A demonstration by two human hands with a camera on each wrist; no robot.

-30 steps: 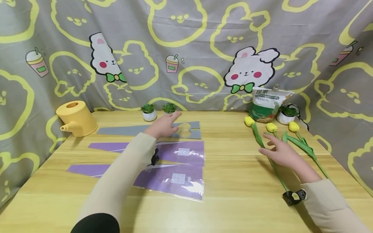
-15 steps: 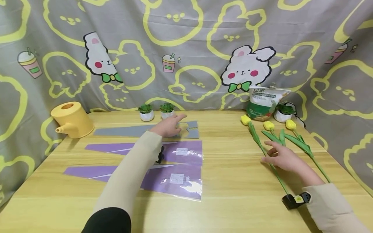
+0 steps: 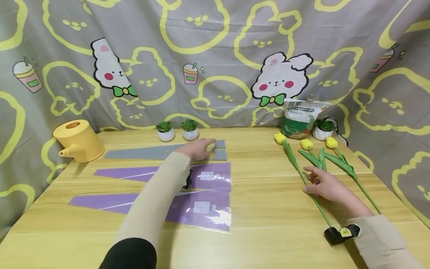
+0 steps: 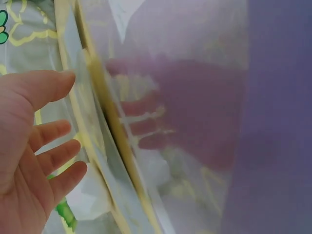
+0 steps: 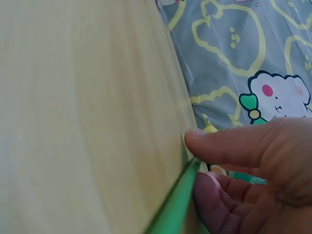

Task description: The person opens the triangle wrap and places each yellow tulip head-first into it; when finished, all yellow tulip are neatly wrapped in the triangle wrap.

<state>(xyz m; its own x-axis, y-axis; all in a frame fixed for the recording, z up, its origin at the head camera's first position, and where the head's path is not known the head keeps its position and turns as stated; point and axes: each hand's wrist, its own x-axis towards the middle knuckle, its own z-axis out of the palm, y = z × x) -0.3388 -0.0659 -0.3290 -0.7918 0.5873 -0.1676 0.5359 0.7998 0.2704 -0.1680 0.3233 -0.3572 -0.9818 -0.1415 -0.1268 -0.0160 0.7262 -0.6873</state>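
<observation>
My left hand [image 3: 197, 149] reaches over the right part of a grey flower sleeve [image 3: 141, 151] on the table. In the left wrist view its fingers [image 4: 61, 156] are spread loosely and hold nothing. Two purple clear-fronted flower sleeves [image 3: 218, 172] lie nearer, partly under the left arm. At the right, my right hand [image 3: 324, 185] is above the stem of the leftmost yellow tulip [image 3: 280, 138], thumb and forefinger apart. The right wrist view shows the green stem [image 5: 178, 200] running between thumb and forefinger. Two more tulips [image 3: 306, 144] lie beside it.
A yellow watering can [image 3: 80, 144] stands at the back left. Two small potted succulents [image 3: 189, 130] are behind the grey sleeve. A white and green bag [image 3: 299, 121] and another potted succulent [image 3: 323, 130] stand at the back right, before a patterned curtain [image 3: 215, 45].
My left hand has moved right along the grey sleeve and lower in view. The right hand has drawn back along the leftmost tulip's stem, towards me. The head view has turned slightly right.
</observation>
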